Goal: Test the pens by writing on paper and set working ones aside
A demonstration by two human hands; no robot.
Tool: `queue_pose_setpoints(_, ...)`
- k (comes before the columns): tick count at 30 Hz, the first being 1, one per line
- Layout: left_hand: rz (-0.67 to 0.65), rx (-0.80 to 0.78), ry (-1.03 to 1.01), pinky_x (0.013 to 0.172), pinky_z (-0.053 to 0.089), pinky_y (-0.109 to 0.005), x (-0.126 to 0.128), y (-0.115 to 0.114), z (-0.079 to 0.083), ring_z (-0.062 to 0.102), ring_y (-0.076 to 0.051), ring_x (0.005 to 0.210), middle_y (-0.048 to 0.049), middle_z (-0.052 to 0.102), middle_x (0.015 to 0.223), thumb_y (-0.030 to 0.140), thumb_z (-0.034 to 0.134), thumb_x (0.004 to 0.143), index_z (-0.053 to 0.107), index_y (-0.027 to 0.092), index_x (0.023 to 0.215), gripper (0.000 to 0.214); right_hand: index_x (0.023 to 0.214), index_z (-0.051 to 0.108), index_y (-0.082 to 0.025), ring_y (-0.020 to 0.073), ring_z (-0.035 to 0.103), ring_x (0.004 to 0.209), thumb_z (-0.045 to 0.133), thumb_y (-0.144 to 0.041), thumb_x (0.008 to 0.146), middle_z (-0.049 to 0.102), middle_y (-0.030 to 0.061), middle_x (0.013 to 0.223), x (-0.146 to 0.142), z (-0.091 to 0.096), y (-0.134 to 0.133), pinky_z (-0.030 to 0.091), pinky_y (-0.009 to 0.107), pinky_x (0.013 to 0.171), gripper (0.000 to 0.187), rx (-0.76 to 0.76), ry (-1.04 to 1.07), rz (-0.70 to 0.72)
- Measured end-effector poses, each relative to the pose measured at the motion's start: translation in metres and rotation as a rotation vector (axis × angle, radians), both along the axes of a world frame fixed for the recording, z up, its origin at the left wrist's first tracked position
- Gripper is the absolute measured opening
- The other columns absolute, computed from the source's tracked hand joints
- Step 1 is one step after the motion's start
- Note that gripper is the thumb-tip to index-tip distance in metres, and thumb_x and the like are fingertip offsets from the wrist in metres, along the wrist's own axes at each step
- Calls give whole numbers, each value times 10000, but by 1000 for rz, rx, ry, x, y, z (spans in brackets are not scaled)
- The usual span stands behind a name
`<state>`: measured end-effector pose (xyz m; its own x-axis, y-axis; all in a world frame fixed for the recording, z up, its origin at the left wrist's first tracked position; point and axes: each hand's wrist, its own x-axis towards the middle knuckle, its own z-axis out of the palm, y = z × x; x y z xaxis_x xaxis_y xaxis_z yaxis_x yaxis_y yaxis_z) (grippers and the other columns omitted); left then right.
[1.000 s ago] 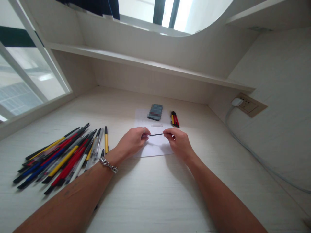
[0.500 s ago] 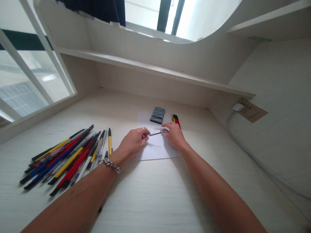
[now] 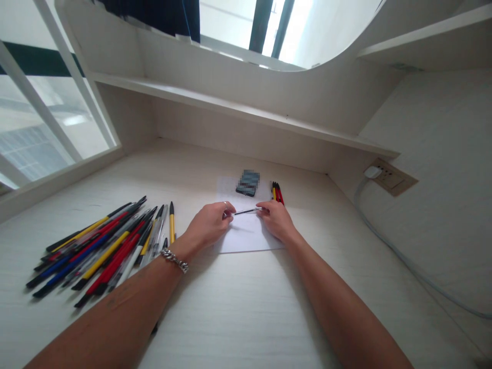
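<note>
Between our left hand [image 3: 209, 224] and our right hand [image 3: 275, 220], we are pinching a slim black pen refill [image 3: 246, 210] in our fingertips, one end in each hand, and holding it over a white sheet of paper [image 3: 246, 238]. Both hands are curling inward with their fingers bunched together. A thin silver ring [image 3: 225, 203] is sitting on a finger of our left hand, and a chunky silver chain bracelet [image 3: 175, 260] is circling that wrist.

Just beyond our hands, a flat dark rectangular phone [image 3: 248, 183], its surface blurred by pixelation, is lying at the far edge of the paper. Past our right hand, a small bundle of red and yellow pens [image 3: 277, 193] is resting on the pale wood-grain tabletop [image 3: 238, 312], just beside the paper. To the left of our left hand, a large loose heap of red, blue, yellow, black and clear plastic ballpoint pens [image 3: 98, 251] is spreading across the tabletop. Well to the right of our right hand, a white plug [image 3: 372, 172] is sitting in a beige wall socket [image 3: 400, 182], with a grey cable [image 3: 400, 251] trailing down from it.
</note>
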<state>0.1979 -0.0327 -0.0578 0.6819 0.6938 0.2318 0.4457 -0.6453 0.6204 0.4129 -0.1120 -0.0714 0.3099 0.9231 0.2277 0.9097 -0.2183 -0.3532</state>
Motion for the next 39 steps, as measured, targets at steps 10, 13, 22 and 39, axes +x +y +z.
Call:
queue_pose_setpoints(10,8,8,25,757,479,-285,-1,-1,3,666,-186,819,-43,734,894,246,545,837,681,214,972,195,977,714,-217,181,632,866,568,-205,852,721,46,963,13,9,-29,455,293,797,193,142,126,-38)
queue_pose_setpoints(13,10,24,42,761,483,-291,-1,-1,3,669,-192,822,-46,737,902,255,546,839,684,217,978,200,966,709,-214,176,636,845,565,-222,843,719,40,964,20,10,-44,471,308,803,189,259,192,-43)
queue_pose_setpoints(22,11,13,37,757,499,-286,-1,-1,3,680,-192,831,-48,743,913,233,558,828,688,211,973,196,934,696,-222,186,625,842,570,-177,827,705,42,924,18,15,-53,479,315,777,171,318,137,22)
queue_pose_setpoints(39,-53,37,25,770,498,-301,-1,-3,2,676,-199,843,-63,739,929,228,528,856,702,205,982,215,949,683,-218,205,604,877,576,-140,847,697,49,943,4,19,-54,457,342,803,167,306,25,85)
